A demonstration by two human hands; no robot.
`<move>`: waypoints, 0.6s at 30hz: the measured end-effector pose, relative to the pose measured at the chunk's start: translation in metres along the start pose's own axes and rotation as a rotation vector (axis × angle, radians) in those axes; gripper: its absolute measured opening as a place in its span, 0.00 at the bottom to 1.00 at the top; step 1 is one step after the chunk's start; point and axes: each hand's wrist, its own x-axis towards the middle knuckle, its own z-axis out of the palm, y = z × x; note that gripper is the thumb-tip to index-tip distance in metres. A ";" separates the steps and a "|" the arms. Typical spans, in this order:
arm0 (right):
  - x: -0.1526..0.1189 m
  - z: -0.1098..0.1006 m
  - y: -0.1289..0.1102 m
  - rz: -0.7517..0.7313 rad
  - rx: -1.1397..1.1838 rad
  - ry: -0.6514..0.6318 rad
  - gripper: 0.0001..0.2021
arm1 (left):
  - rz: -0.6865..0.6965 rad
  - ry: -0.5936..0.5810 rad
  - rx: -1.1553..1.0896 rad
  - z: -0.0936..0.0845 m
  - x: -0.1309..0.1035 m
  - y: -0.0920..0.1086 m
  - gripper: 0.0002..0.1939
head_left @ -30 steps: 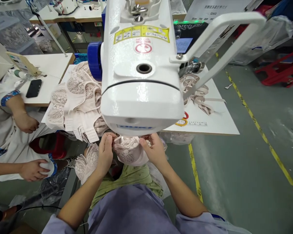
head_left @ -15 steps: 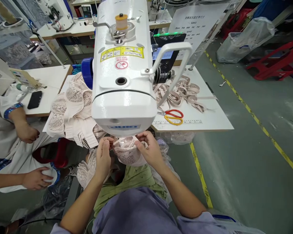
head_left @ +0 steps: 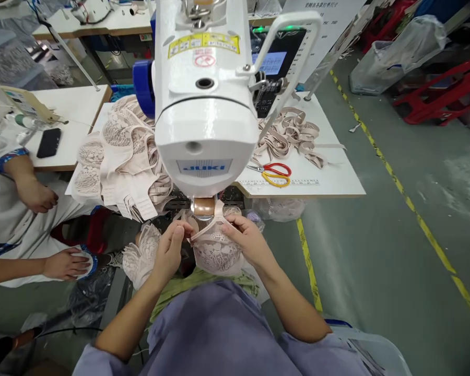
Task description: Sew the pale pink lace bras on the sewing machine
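A pale pink lace bra [head_left: 218, 254] is stretched between my two hands, just below the head of a white sewing machine [head_left: 207, 136]. My left hand [head_left: 171, 247] pinches its edge on the left side. On the right, my right hand [head_left: 250, 240] grips the cup's upper edge near the strap, thumb on top. The strap runs up toward the brown, shiny part under the machine head. The needle area is mostly hidden by the head. Another lace bra [head_left: 141, 256] hangs at the left of my lap.
Several bras lie heaped [head_left: 121, 156] left of the machine. On the right tabletop are beige straps [head_left: 290, 133] and red-and-yellow scissors [head_left: 276, 174]. A co-worker's hand [head_left: 66, 263] rests at the left, below a phone [head_left: 49, 143].
The view has tilted, so the machine head sits higher and its underside shows. Both hands still hold the bra, which is now more in view, with its strap visible under the machine.
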 end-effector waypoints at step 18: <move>-0.036 -0.022 0.081 -0.237 -0.944 -0.463 0.16 | -0.004 0.237 -0.984 -0.164 0.011 0.054 0.12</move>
